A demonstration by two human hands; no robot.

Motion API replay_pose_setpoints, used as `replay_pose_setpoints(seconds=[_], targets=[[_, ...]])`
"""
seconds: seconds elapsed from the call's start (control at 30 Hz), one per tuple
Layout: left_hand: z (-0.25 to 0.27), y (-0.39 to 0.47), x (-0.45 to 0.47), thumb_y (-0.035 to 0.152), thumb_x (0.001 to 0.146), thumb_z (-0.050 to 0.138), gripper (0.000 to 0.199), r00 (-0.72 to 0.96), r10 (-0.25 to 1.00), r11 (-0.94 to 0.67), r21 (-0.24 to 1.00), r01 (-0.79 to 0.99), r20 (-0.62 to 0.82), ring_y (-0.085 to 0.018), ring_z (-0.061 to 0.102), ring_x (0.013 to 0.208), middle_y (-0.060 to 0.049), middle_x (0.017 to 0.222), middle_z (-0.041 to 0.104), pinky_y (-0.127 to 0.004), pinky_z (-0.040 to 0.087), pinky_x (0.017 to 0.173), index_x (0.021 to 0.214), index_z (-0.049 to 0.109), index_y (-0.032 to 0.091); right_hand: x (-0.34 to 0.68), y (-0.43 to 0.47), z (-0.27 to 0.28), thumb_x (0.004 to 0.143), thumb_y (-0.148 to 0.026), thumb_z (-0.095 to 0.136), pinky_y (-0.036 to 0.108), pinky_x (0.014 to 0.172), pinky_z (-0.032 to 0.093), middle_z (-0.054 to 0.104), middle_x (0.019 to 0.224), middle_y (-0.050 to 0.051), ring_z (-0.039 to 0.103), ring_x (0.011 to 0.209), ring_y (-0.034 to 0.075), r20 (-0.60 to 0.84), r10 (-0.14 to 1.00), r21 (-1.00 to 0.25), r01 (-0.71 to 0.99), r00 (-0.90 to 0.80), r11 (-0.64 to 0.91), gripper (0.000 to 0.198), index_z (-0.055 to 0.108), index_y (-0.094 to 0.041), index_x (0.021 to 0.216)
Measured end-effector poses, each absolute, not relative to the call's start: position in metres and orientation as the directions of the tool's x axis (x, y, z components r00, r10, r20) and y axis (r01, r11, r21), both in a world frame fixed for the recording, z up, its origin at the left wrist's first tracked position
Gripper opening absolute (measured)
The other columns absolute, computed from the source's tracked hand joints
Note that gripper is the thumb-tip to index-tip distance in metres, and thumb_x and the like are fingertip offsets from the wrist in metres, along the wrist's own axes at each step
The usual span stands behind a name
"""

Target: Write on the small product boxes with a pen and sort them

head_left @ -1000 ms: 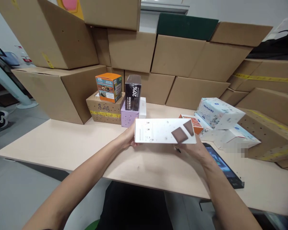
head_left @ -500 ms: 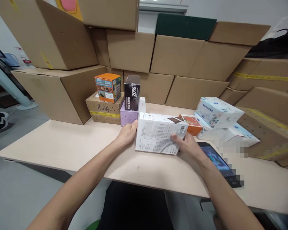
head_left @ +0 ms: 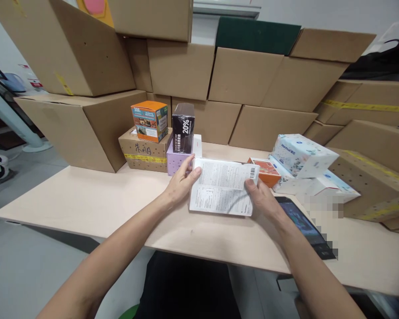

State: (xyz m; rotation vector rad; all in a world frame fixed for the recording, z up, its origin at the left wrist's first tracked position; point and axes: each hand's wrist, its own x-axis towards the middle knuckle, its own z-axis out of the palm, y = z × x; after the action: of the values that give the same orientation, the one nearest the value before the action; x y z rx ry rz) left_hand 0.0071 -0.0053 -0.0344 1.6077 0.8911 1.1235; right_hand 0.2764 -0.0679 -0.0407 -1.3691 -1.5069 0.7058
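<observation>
Between my two hands is a white box (head_left: 222,188) covered in small print, its broad face with a barcode turned toward me. My left hand (head_left: 183,179) grips its left edge, thumb on the printed face. On the opposite side, my right hand (head_left: 261,195) holds the right edge, thumb pressed below the barcode. Fingers behind the box are hidden. Just behind it on the left, a black box (head_left: 183,130) marked 20% rests on a purple box (head_left: 178,164). An orange box (head_left: 267,172) sits behind my right hand.
An orange-and-blue box (head_left: 149,122) tops a small cardboard carton (head_left: 145,153) on the table (head_left: 86,199). Tissue packs (head_left: 304,155) lie at right, near a dark phone-like device (head_left: 304,226) with a lit screen. Large cardboard boxes (head_left: 246,77) wall off the back and sides.
The white box has tipped so its printed face turns more toward me and its top face no longer shows. My left thumb has come onto the front face.
</observation>
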Motion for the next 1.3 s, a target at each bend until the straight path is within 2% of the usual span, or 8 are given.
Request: replay_pose_setpoints(seconds=[0.2, 0.37, 0.47, 0.57, 0.73, 0.93, 1.07, 1.3], targets=[[-0.029, -0.008, 0.007, 0.060, 0.090, 0.055, 0.062, 0.339, 0.932, -0.156, 0.986, 0.064, 0.125, -0.021, 0.062, 0.084, -0.005, 0.099, 0.068, -0.030, 0.048, 0.074, 0.142, 0.049, 0.027, 0.278, -0.068, -0.040, 0.093, -0.068, 0.040, 0.043, 0.109, 0.042, 0.061, 0.136, 0.008, 0.054, 0.129, 0.029, 0.254, 0.966, -0.883, 0.421, 0.054, 0.208, 0.061, 0.051, -0.028, 0.139], [-0.027, -0.006, 0.006, 0.057, 0.091, 0.052, 0.048, 0.305, 0.950, -0.114, 0.985, 0.132, 0.069, -0.019, 0.060, 0.081, -0.004, 0.094, 0.068, -0.026, 0.043, 0.066, 0.122, 0.061, 0.022, 0.284, -0.064, -0.044, 0.095, -0.067, 0.034, 0.045, 0.100, 0.047, 0.071, 0.115, 0.011, 0.061, 0.115, 0.031, 0.225, 0.966, -0.830, 0.544, 0.125, 0.123, 0.061, 0.068, -0.022, 0.118], [-0.027, -0.003, 0.005, 0.054, 0.092, 0.050, 0.041, 0.300, 0.953, -0.095, 0.980, 0.174, 0.039, -0.019, 0.060, 0.078, -0.003, 0.089, 0.067, -0.026, 0.042, 0.064, 0.109, 0.062, 0.019, 0.291, -0.059, -0.050, 0.098, -0.058, 0.029, 0.042, 0.092, 0.048, 0.071, 0.104, 0.013, 0.064, 0.104, 0.030, 0.292, 0.939, -0.659, 0.750, 0.180, 0.061, 0.059, 0.072, -0.018, 0.107], [-0.028, 0.000, 0.004, 0.051, 0.093, 0.048, 0.036, 0.299, 0.954, -0.086, 0.976, 0.202, 0.022, -0.019, 0.060, 0.076, -0.003, 0.085, 0.066, -0.026, 0.042, 0.064, 0.103, 0.060, 0.018, 0.296, -0.057, -0.056, 0.095, -0.046, 0.039, 0.040, 0.089, 0.047, 0.066, 0.104, 0.016, 0.064, 0.098, 0.029, 0.312, 0.929, -0.436, 0.899, 0.198, -0.045, 0.049, 0.070, -0.013, 0.115], [-0.034, 0.005, 0.002, 0.052, 0.092, 0.048, 0.035, 0.287, 0.958, -0.039, 0.975, 0.219, -0.026, -0.019, 0.060, 0.073, -0.003, 0.079, 0.065, -0.026, 0.041, 0.062, 0.094, 0.058, 0.019, 0.295, -0.057, -0.061, 0.090, -0.034, 0.052, 0.032, 0.070, 0.044, 0.063, 0.089, 0.015, 0.064, 0.079, 0.025, 0.172, 0.971, -0.309, 0.945, 0.166, -0.107, 0.031, 0.075, -0.013, 0.094], [-0.036, 0.005, 0.001, 0.056, 0.091, 0.047, 0.040, 0.305, 0.952, -0.068, 0.972, 0.226, -0.004, -0.019, 0.060, 0.073, -0.003, 0.077, 0.064, -0.027, 0.042, 0.062, 0.095, 0.058, 0.018, 0.289, -0.056, -0.057, 0.095, -0.028, 0.040, 0.031, 0.069, 0.041, 0.066, 0.085, 0.015, 0.063, 0.082, 0.025, 0.149, 0.983, -0.295, 0.954, 0.107, -0.059, 0.036, 0.072, -0.014, 0.086], [-0.033, 0.006, 0.000, 0.054, 0.092, 0.046, 0.038, 0.312, 0.949, -0.043, 0.962, 0.268, -0.045, -0.019, 0.059, 0.069, -0.003, 0.075, 0.063, -0.026, 0.041, 0.057, 0.095, 0.058, 0.019, 0.285, -0.059, -0.056, 0.086, -0.020, 0.051, 0.029, 0.068, 0.042, 0.069, 0.088, 0.012, 0.064, 0.082, 0.023, 0.128, 0.991, -0.328, 0.945, 0.045, -0.001, 0.021, 0.071, -0.016, 0.090], [-0.039, 0.008, -0.006, 0.058, 0.085, 0.056, 0.038, 0.348, 0.932, 0.019, 0.971, 0.237, -0.103, -0.017, 0.051, 0.053, 0.000, 0.063, 0.056, -0.027, 0.036, 0.048, 0.080, 0.057, 0.021, 0.287, -0.062, -0.054, 0.082, -0.021, 0.054, 0.032, 0.063, 0.040, 0.070, 0.080, 0.013, 0.065, 0.076, 0.026, 0.130, 0.986, -0.364, 0.930, 0.100, -0.046, 0.014, 0.061, -0.020, 0.070]])
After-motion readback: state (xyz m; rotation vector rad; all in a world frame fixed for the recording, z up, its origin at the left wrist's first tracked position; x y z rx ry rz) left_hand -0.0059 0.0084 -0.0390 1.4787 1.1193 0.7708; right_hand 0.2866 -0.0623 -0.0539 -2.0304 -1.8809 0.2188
